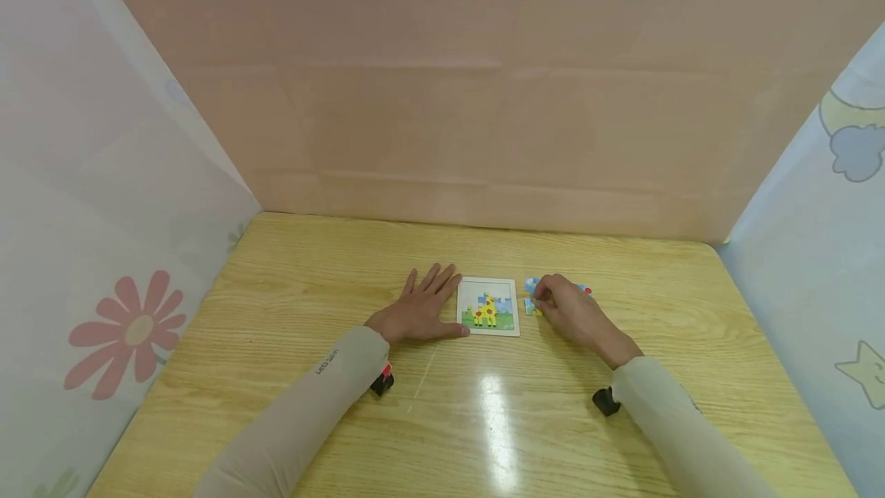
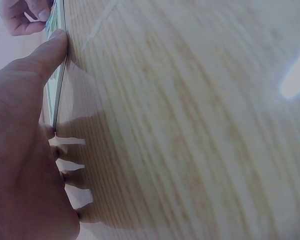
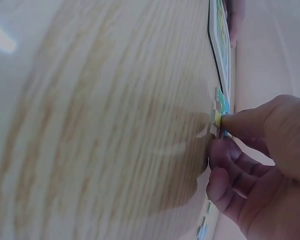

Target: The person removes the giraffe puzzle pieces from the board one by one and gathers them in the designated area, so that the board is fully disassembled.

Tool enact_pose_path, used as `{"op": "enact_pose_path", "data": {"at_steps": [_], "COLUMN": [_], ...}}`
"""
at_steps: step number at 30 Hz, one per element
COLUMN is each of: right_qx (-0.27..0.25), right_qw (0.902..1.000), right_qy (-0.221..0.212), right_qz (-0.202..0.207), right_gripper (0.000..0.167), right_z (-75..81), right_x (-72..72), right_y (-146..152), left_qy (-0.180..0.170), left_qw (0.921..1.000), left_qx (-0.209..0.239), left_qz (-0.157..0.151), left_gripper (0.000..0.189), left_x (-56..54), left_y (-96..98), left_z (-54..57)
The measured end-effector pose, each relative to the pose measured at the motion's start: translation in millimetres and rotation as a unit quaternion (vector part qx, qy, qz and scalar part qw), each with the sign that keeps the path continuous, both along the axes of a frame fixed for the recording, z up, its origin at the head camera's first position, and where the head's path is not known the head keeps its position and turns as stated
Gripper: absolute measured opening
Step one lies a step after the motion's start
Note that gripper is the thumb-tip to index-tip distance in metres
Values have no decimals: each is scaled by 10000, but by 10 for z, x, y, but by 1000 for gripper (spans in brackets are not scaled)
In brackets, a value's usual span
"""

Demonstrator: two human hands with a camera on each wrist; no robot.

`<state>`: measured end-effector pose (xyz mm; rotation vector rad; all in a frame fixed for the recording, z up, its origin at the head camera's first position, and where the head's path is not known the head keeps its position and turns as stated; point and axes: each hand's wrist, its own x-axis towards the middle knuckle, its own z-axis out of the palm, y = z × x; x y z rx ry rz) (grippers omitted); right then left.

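Note:
A square puzzle board [image 1: 477, 287] with a white frame lies on the table, its lower part filled with pieces showing a yellow giraffe [image 1: 486, 315]. My left hand [image 1: 418, 313] lies flat with spread fingers along the board's left side; the thumb touches its lower left edge, as the left wrist view also shows. To the right of the board, my right hand [image 1: 572, 313] pinches a blue and yellow puzzle piece [image 3: 218, 118] between thumb and fingers, low over the table. Another blue piece [image 1: 530, 283] lies just beyond it. My fingers partly cover these pieces.
More puzzle pieces, one with a red spot [image 1: 587, 290], lie behind the right hand, partly hidden. The wooden table [image 1: 332, 252] ends at a plain brownish back wall [image 1: 429, 114]. Patterned cloth walls stand left [image 1: 200, 198] and right [image 1: 795, 267].

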<state>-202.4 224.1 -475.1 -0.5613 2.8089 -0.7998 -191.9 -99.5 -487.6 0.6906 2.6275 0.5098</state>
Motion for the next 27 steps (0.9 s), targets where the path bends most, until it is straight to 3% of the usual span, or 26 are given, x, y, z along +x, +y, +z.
{"op": "enact_pose_path", "data": {"at_steps": [14, 20, 27], "right_qx": [317, 88, 122], "right_qw": [9992, 9987, 9986], "right_qy": [233, 466, 145], "right_qz": [-33, 174, 493], "right_gripper": [5, 12, 20], "right_z": [-35, 14, 71], "right_x": [12, 53, 37], "right_y": [-37, -155, -426], "left_qy": [17, -15, 22], "left_qw": [10000, 10000, 10000], "left_qx": [-19, -13, -52], "left_qz": [0, -7, 52], "left_gripper": [105, 104, 105], "left_x": [14, 19, 4], "left_y": [5, 5, 8], "left_z": [24, 28, 6]}}
